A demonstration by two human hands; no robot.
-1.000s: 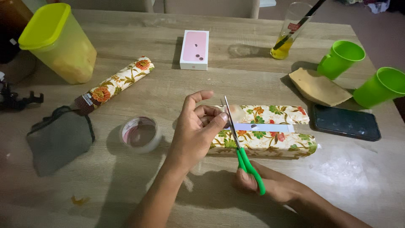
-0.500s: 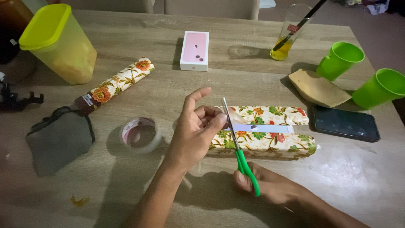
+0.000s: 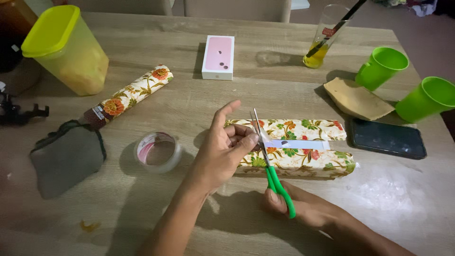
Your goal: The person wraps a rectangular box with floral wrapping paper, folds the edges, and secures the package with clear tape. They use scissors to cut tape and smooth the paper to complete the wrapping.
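I see left hand (image 3: 220, 151) pinching what looks like tape piece at box (image 3: 296, 148) left end, thumb against fingers. Right hand (image 3: 303, 208) grips green scissors (image 3: 271, 163), blades near-shut, tips at 12 over box. Box at bench (image 3: 189, 99) centre, floral wrap folded over both long sides, white strip along seam bare. My read: wrap mostly on, seam not yet taped. Tape roll (image 3: 158, 150) at 9 of left hand; paper roll (image 3: 127, 96) at 10.

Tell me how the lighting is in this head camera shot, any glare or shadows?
Head view: dim and warm overall; pale glare on the table at lower right; soft shadows under the left hand and right hand; scissors and wrapped box fairly sharp.
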